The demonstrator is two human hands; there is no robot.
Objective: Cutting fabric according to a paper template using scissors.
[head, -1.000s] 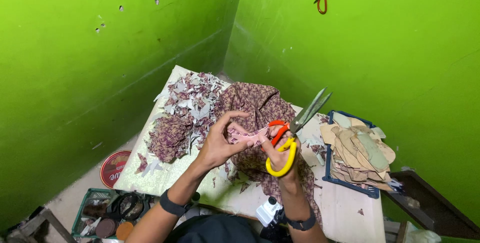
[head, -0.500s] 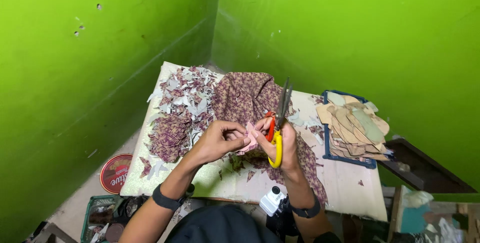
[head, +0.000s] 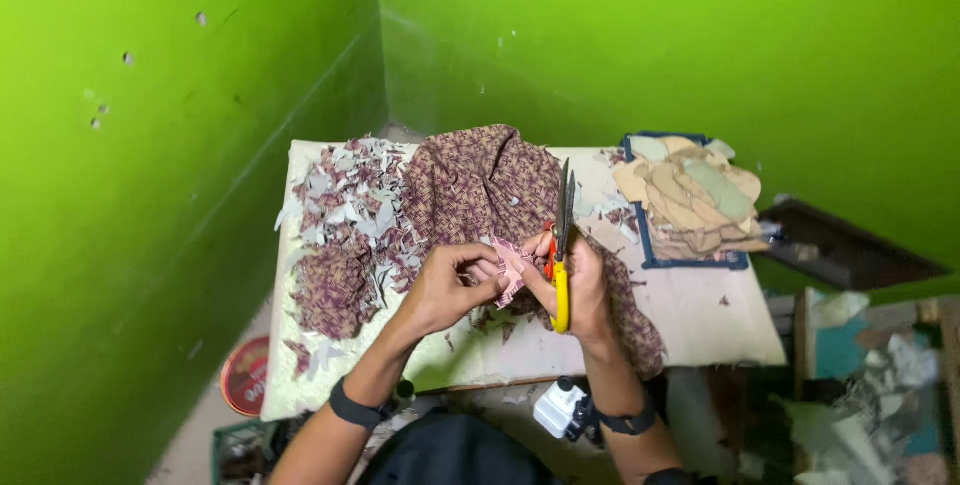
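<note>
My left hand (head: 447, 290) pinches a small piece of patterned cloth (head: 510, 267) above the table. My right hand (head: 580, 290) grips scissors (head: 562, 245) with orange and yellow handles, blades nearly closed and pointing up and away, right beside that piece. Under both hands lies a large maroon patterned fabric (head: 480, 185), bunched over the middle of the white table (head: 720, 315). Both wrists wear dark bands.
A heap of cut fabric scraps (head: 340, 225) covers the table's left part. A blue tray (head: 690, 261) of tan cardboard shapes sits at the right. Green walls close in behind and to the left. A round red tin (head: 243, 375) lies on the floor at left, clutter at right.
The scissors swung from tilted right to nearly upright and their blades closed. The view shifted right and nearer. Both hands stayed together over the maroon fabric.
</note>
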